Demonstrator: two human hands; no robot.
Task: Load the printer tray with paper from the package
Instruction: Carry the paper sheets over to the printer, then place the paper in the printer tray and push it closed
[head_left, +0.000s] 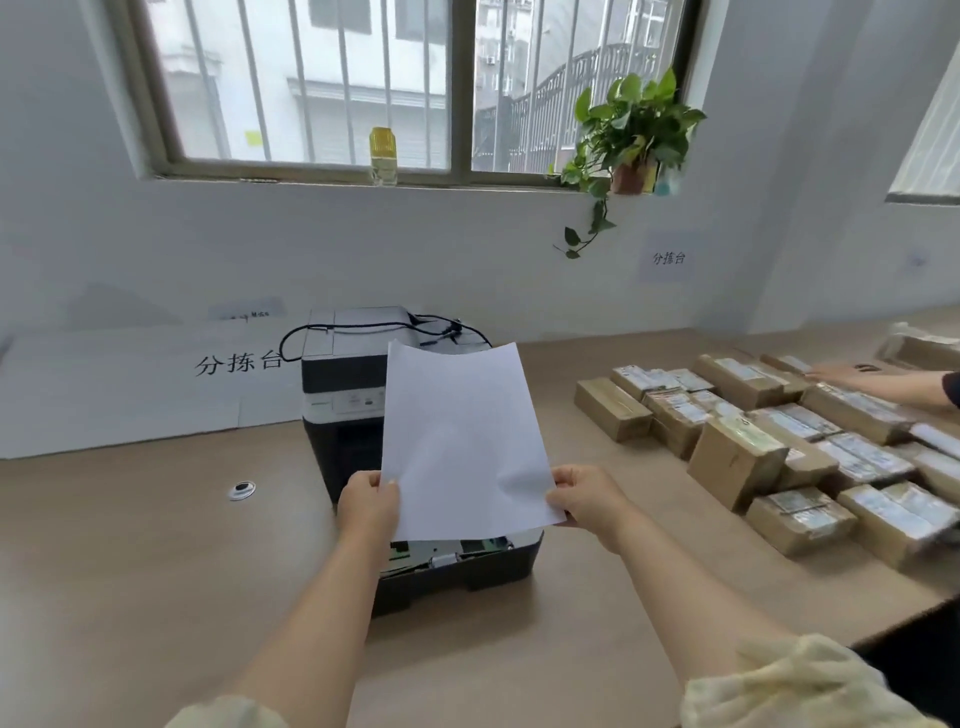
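Note:
White paper (462, 436), a thin sheaf or single sheet, is held upright and tilted back over the printer's pulled-out tray (467, 569). My left hand (370, 501) pinches its lower left corner and my right hand (584, 496) pinches its lower right corner. The grey and black printer (345, 384) stands on the wooden table behind the paper, which hides most of its front. The tray juts toward me, its inside partly visible below the paper. No paper package is in view.
Many brown taped parcels (737, 462) cover the table's right side, where another person's hand (852, 375) rests on one. A black cable (363, 327) lies across the printer's top. A cable grommet (241, 489) sits left of the printer. A potted plant (631, 135) and bottle (383, 156) stand on the window sill.

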